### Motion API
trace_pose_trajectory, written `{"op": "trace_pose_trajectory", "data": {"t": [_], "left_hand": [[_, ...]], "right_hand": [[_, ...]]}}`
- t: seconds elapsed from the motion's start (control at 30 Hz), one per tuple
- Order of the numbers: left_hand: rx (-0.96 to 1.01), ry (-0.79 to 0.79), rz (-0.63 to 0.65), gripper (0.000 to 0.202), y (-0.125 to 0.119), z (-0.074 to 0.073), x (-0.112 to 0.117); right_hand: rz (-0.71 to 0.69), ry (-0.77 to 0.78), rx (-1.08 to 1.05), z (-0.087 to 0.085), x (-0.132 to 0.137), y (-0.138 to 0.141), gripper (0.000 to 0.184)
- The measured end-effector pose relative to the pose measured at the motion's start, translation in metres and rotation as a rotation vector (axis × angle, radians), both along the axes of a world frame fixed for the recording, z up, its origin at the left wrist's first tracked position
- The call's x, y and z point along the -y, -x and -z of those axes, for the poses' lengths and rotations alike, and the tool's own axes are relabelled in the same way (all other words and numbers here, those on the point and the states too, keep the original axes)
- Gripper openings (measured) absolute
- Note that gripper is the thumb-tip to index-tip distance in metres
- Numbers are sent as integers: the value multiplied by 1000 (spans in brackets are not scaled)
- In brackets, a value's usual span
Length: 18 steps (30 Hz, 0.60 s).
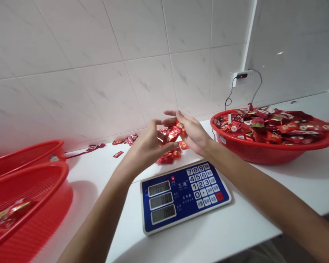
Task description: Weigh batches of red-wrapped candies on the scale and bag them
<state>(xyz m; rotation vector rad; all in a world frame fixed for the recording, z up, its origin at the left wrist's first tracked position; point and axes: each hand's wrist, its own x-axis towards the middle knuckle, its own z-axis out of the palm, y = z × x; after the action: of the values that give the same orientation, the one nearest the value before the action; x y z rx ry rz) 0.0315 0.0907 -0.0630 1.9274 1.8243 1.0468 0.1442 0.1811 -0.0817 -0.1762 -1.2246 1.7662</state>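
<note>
Both hands come together above the back part of a digital weighing scale. My right hand is cupped, with red-wrapped candies against its palm and fingers. From the other side my left hand curls its thumb and fingers around the same candies. Below them lies a small pile of red wrapped candies, partly hidden by the hands. The scale's blue panel faces me, with a number keypad and three lit displays; the top one shows a small weight that I cannot read surely.
A red plastic basket heaped with wrapped candies stands at the right. Two red baskets are at the left, the nearer holding a few candies. Loose candies lie along the tiled wall. A socket with cables is at the back right.
</note>
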Motion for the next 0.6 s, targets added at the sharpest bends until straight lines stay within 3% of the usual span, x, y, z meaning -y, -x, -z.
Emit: {"op": "trace_pose_trajectory", "data": {"t": [0.13, 0.27, 0.4, 0.6], "left_hand": [[-61, -51, -191, 62, 26, -14, 3], [-19, -137, -335, 54, 32, -29, 13], [24, -226, -321, 51, 24, -33, 22], [14, -253, -242, 51, 16, -29, 23]], "right_hand": [[29, 18, 118, 3, -12, -2, 29], [161, 98, 185, 5, -19, 0, 21], [214, 91, 215, 2, -19, -4, 19], [157, -101, 172, -1, -18, -13, 18]]}}
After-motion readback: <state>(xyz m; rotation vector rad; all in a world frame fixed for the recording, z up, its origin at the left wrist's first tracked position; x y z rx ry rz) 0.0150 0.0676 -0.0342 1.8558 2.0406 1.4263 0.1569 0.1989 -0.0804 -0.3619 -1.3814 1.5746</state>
